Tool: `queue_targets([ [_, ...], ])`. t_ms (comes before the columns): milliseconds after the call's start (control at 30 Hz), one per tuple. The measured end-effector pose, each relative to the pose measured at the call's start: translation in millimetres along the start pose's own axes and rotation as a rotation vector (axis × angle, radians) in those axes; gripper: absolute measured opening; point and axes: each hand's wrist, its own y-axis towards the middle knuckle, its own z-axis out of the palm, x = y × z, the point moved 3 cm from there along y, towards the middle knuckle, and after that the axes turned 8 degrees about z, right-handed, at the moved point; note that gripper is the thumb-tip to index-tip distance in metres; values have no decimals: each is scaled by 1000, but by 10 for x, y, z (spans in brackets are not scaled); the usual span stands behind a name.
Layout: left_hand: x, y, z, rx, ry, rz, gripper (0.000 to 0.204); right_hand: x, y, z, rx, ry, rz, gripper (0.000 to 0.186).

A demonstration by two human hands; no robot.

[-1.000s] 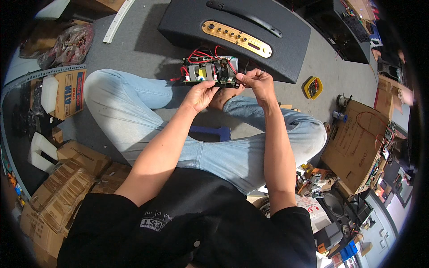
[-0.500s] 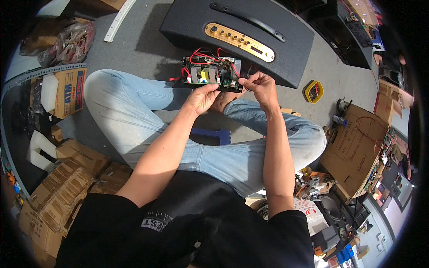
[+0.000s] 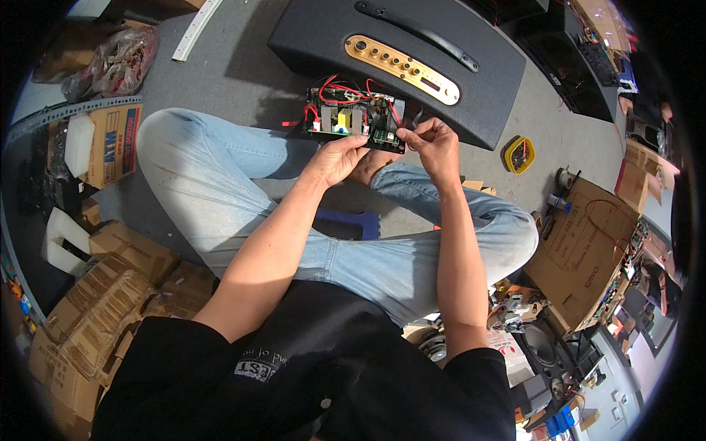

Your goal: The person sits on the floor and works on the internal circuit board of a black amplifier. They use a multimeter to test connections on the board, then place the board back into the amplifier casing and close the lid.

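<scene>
Over my crossed legs, an amplifier circuit board module (image 3: 340, 120) with red wires, grey heat sinks and a yellow component tilts on a black plate. My left hand (image 3: 337, 157) grips its near edge, thumb on top and fingers underneath. At the module's right end, beside a small green board (image 3: 385, 136), my right hand (image 3: 437, 151) is closed in a pinch. What its fingertips hold is too small to make out; a dark cable (image 3: 418, 117) shows just beyond them. Right behind the module stands a black speaker cabinet (image 3: 485, 95) with a gold control panel (image 3: 403, 69) and a strap handle.
On the floor to the right are a yellow bowl (image 3: 519, 155) of small parts and a large cardboard sheet (image 3: 581, 250). Taped cartons (image 3: 95, 316) crowd the left. A blue tool (image 3: 351, 222) lies between my legs, and loose speaker parts (image 3: 544, 345) lie at lower right.
The speaker cabinet and module sit slightly further right and lower in view. Both hands stay at the module; my right fingertips have shifted only slightly at its right end.
</scene>
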Motion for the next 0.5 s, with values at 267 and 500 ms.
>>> queue_targets([
  [267, 1, -41, 129, -21, 58, -20, 43, 202, 21, -84, 260, -217, -215, 20],
  [500, 21, -9, -17, -49, 78, -34, 47, 666, -33, -84, 356, -758, -643, 25],
])
